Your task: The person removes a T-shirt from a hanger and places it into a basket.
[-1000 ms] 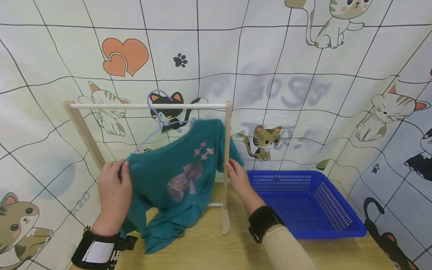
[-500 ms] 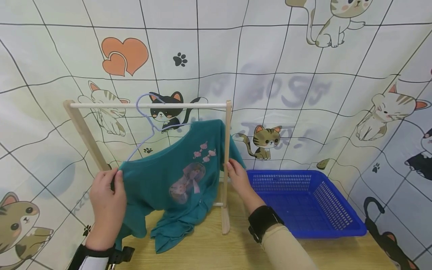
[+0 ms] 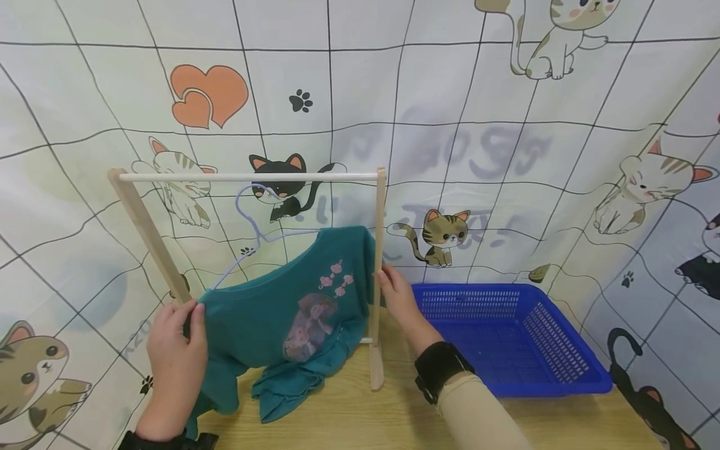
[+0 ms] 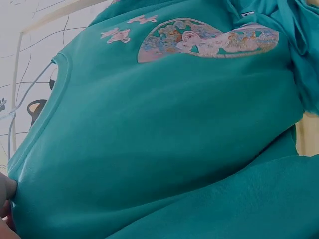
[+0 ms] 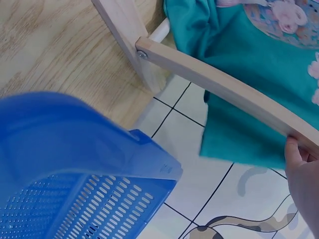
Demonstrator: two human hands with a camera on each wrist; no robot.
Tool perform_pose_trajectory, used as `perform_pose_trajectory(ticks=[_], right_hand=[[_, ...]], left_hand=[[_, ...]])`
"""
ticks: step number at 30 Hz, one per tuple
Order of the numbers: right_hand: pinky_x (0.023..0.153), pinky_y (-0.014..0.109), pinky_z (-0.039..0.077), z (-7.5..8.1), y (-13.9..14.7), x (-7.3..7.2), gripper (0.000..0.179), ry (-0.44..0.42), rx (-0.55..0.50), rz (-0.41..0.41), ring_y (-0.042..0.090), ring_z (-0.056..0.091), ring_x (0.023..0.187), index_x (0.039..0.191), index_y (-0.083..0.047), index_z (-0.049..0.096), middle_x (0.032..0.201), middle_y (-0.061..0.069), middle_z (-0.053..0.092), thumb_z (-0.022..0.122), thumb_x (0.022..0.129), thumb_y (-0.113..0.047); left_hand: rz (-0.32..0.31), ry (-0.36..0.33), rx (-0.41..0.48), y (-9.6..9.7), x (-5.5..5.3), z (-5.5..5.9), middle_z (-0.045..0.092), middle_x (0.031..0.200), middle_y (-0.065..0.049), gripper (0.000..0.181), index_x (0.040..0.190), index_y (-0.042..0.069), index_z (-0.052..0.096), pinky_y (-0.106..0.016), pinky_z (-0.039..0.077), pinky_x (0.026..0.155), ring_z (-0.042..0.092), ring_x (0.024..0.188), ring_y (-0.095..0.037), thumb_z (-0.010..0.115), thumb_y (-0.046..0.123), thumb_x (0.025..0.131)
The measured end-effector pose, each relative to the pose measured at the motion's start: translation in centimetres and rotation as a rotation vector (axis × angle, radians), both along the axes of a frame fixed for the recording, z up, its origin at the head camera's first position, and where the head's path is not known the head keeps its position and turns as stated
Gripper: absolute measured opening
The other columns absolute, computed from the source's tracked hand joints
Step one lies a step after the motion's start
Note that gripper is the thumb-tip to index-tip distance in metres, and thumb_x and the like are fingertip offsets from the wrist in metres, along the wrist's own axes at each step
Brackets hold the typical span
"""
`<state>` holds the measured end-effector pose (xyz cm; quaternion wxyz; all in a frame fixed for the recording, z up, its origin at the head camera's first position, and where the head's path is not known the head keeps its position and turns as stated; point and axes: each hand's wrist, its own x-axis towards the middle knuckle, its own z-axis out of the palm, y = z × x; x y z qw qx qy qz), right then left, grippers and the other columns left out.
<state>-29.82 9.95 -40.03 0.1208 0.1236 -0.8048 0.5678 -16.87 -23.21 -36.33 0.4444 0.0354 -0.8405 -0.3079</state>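
A teal shirt [image 3: 253, 319] with a printed picture and small pink flowers sits on a thin lilac hanger [image 3: 260, 237]. The hanger's hook shows just below the top bar [image 3: 315, 177] of a small wooden rack. My left hand [image 3: 179, 353] pinches the shirt's shoulder at the hanger's left end; in the left wrist view the fingertips [image 4: 7, 191] are at the neckline's edge. My right hand [image 3: 402, 303] grips the rack's right post [image 3: 379, 250], which crosses in front of the far sleeve. In the right wrist view, thumb and fingers curl round that post [image 5: 224, 87].
A blue plastic basket [image 3: 562, 390] with perforated sides stands on the wooden table [image 3: 315, 431], right of the rack. Behind everything hangs a white gridded backdrop [image 3: 360, 81] with cartoon cats. The rack's left post [image 3: 149, 234] slants down behind my left hand.
The hanger's hook has moved from over the bar to beneath it. Shirt and hanger have dropped, and my left hand has shifted down and left. My right hand stays on the post.
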Motion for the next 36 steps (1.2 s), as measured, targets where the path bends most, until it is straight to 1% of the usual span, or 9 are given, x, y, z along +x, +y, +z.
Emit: perform_pose_trajectory(ticks=[6,10,16,18,22,27,30,33,36], right_hand=[[0.096,0.048,0.047,0.0,-0.1,0.0,0.040,-0.011,0.002,-0.035,0.034,0.056,0.116,0.132,0.000,0.049,0.123,0.020,0.060,0.038,0.103,-0.026],[0.098,0.048,0.045,0.0,-0.2,0.2,0.041,-0.020,0.009,-0.068,0.033,0.055,0.118,0.133,-0.002,0.049,0.123,0.018,0.060,0.037,0.103,-0.028],[0.102,0.049,0.041,0.3,-0.5,1.2,0.041,-0.064,-0.097,-0.102,0.033,0.050,0.125,0.136,-0.005,0.045,0.135,0.016,0.051,0.042,0.102,-0.027],[0.104,0.049,0.039,0.5,-0.5,1.7,0.040,-0.080,-0.159,-0.130,0.032,0.047,0.127,0.137,-0.007,0.044,0.138,0.014,0.048,0.043,0.102,-0.026],[0.105,0.047,0.038,0.8,-0.1,2.8,0.036,-0.062,-0.256,-0.163,0.029,0.047,0.125,0.134,-0.009,0.046,0.135,0.011,0.049,0.045,0.101,-0.024],[0.105,0.044,0.038,1.3,0.6,4.7,0.034,-0.034,-0.344,-0.162,0.026,0.050,0.123,0.130,-0.005,0.047,0.129,0.012,0.052,0.046,0.101,-0.021],[0.106,0.043,0.037,1.4,0.9,6.1,0.030,-0.050,-0.397,-0.158,0.025,0.051,0.122,0.129,-0.005,0.046,0.127,0.011,0.053,0.045,0.101,-0.016],[0.105,0.036,0.038,1.3,1.1,7.5,0.027,-0.083,-0.422,-0.142,0.019,0.051,0.121,0.126,-0.006,0.047,0.125,0.008,0.055,0.043,0.100,-0.011],[0.104,0.025,0.039,1.0,1.4,9.0,0.026,-0.098,-0.435,-0.114,0.013,0.051,0.120,0.125,-0.008,0.048,0.125,0.005,0.056,0.041,0.100,-0.009]], left_hand=[[0.017,-0.014,-0.017,-0.3,0.6,-0.7,0.057,0.087,-0.017,0.021,0.104,-0.008,0.066,-0.028,0.033,0.065,0.050,0.076,-0.027,0.057,0.008,0.094],[0.005,-0.018,-0.018,-0.2,0.9,-1.2,0.060,0.090,-0.016,0.020,0.103,-0.007,0.067,-0.026,0.034,0.066,0.052,0.078,-0.026,0.058,0.007,0.093],[-0.008,-0.080,0.000,-0.4,1.8,-1.9,0.060,0.095,-0.016,0.020,0.103,-0.006,0.066,-0.040,0.040,0.077,0.056,0.090,-0.032,0.056,0.009,0.095],[-0.010,-0.100,0.008,-0.7,2.0,-2.2,0.060,0.096,-0.018,0.021,0.105,-0.006,0.065,-0.045,0.040,0.079,0.056,0.093,-0.034,0.055,0.009,0.095],[-0.004,-0.111,0.009,-1.3,2.4,-3.2,0.060,0.097,-0.019,0.021,0.106,-0.007,0.064,-0.046,0.039,0.080,0.055,0.093,-0.037,0.055,0.008,0.095],[0.011,-0.103,0.006,-1.9,2.9,-3.9,0.061,0.097,-0.017,0.020,0.106,-0.006,0.065,-0.035,0.036,0.076,0.054,0.091,-0.032,0.056,0.007,0.094],[0.016,-0.100,0.000,-2.0,3.1,-4.0,0.060,0.097,-0.016,0.020,0.106,-0.007,0.065,-0.029,0.034,0.072,0.052,0.088,-0.028,0.055,0.007,0.095],[0.009,-0.090,0.010,-2.0,3.3,-4.2,0.059,0.099,-0.016,0.021,0.107,-0.007,0.064,-0.030,0.035,0.075,0.052,0.091,-0.030,0.053,0.008,0.096],[0.004,-0.047,0.018,-2.1,3.4,-4.3,0.059,0.099,-0.017,0.020,0.105,-0.008,0.063,-0.023,0.035,0.082,0.052,0.094,-0.031,0.054,0.007,0.096]])
